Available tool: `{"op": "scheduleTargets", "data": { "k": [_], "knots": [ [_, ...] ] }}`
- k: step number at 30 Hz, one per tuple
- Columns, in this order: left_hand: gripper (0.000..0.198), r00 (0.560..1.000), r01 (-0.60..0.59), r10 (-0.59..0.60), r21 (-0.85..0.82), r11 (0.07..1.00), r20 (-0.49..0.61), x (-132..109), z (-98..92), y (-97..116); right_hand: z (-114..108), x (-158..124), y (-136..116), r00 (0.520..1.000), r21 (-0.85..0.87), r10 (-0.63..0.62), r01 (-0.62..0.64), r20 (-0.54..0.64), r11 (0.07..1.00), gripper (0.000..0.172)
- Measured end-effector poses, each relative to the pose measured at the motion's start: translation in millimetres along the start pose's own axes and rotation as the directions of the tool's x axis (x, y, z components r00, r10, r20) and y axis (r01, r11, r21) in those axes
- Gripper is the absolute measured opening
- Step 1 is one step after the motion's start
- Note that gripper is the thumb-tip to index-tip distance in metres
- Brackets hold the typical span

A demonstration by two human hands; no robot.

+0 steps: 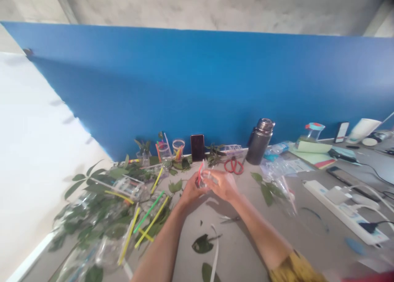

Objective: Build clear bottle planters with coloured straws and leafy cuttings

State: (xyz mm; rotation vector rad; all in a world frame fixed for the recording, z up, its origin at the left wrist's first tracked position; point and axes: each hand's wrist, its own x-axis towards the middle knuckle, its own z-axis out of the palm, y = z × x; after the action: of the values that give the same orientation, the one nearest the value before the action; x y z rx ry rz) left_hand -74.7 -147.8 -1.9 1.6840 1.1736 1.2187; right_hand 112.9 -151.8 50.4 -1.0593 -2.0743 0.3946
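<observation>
Above the middle of the table, my left hand (193, 188) curls around a small clear plastic cup (204, 177). My right hand (222, 185) closes on the cup's other side, its fingers over the rim; the fingers hide much of the cup. A red straw piece (200, 172) sticks up between the hands. Below them lie small scissors (229, 219), partly behind my right forearm. Nearer to me are a dark green leaf (202, 244) and a white strip (216, 253). Red-handled scissors (234, 166) rest just beyond my right hand.
Leaves and plastic pieces spread over the left side, with a green straw (149, 212) and several yellow ones. Cups with straws (178, 145) and an upright phone (197, 147) stand along the blue partition (197, 85). A dark flask (260, 142) and a power strip (341, 212) are at right.
</observation>
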Motion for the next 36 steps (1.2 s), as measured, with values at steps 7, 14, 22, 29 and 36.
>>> {"op": "scheduleTargets", "data": {
  "k": [7, 14, 22, 29, 36],
  "knots": [
    [0.061, 1.000, -0.012, 0.013, 0.046, 0.999, -0.024, 0, -1.4, -3, 0, 2, 10, 1.000, -0.053, -0.016, 0.016, -0.007, 0.998, 0.018],
    [0.055, 1.000, -0.012, 0.012, 0.036, 0.999, 0.001, -1, -1.6, -4, 6, 1, 12, 0.998, 0.053, -0.057, 0.055, 0.026, 0.997, 0.031],
    [0.059, 0.999, 0.040, -0.041, 0.119, 0.992, 0.005, 0, -1.4, -3, 4, 1, 14, 0.998, 0.097, -0.042, 0.046, -0.050, 0.994, 0.022],
    [0.065, 0.997, 0.074, -0.076, 0.191, 0.979, 0.005, 1, -0.2, -14, 11, 2, 18, 0.997, -0.050, -0.072, 0.074, 0.034, 0.996, 0.017],
    [0.052, 0.997, 0.071, -0.074, 0.172, 0.982, 0.011, 1, 0.5, -9, 10, 1, 16, 0.995, -0.056, -0.085, 0.087, 0.044, 0.995, 0.023]
  ]
}}
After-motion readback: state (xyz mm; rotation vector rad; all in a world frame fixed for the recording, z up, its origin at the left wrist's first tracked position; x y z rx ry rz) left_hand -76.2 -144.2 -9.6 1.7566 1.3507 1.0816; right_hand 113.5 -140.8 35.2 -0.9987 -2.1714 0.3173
